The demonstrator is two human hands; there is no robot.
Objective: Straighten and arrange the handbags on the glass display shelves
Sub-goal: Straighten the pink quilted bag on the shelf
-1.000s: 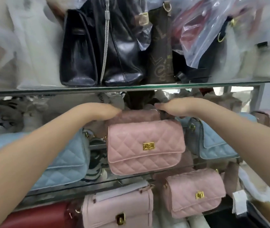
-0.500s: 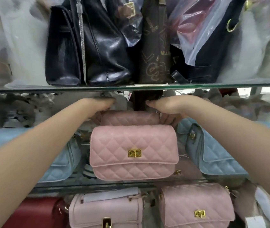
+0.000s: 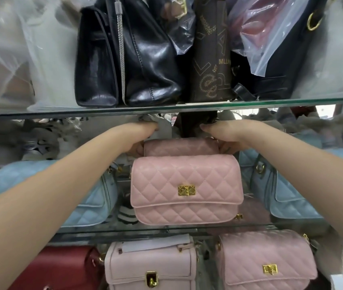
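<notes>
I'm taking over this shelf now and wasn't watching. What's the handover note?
Left hand holds the left end of the rear pink bag; right hand holds its right end.
It sits on the middle glass shelf, behind the front pink bag, which stands upright between the left blue bag and the right blue bag.
Done: front pink bag looks square.
Left: settle the rear bag, let go, check the blue bags.

My left hand [image 3: 145, 132] and right hand [image 3: 221, 133] grip the ends of the rear pink quilted handbag [image 3: 181, 146], upright on the middle glass shelf [image 3: 166, 229]. Its gold-clasped twin [image 3: 185, 185] stands just in front, flap facing me.
</notes>
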